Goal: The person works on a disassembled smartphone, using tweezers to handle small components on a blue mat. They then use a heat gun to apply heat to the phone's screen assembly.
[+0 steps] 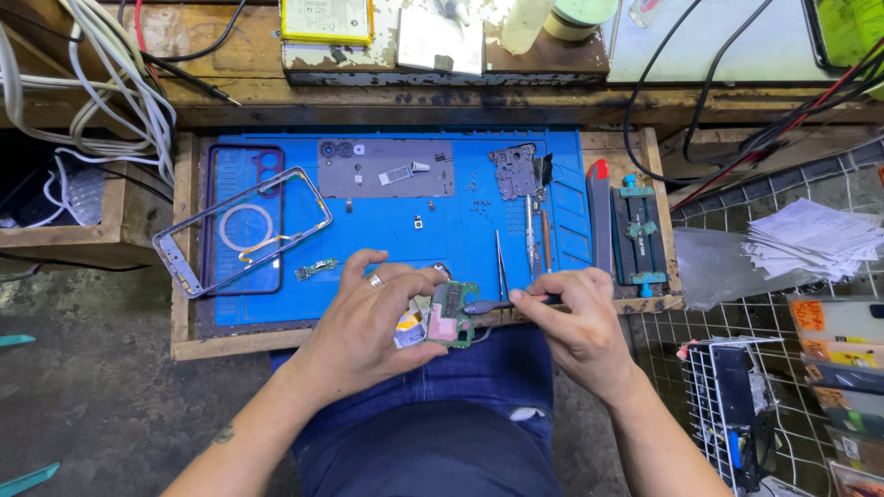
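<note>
Fingers of the left hand (368, 317) pinch the green circuit board (451, 313) just past the worktop's (184, 304) front edge; right hand (575, 317) grips a slim tool (493, 306) touching it. Probably best to brace both wrists, pry gently.

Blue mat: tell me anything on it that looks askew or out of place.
The phone frame lies tilted, overhanging the mat's left edge. Small screws sit scattered loose mid-mat. Otherwise the tools lie lined up straight, and both hands work on the circuit board.
</note>
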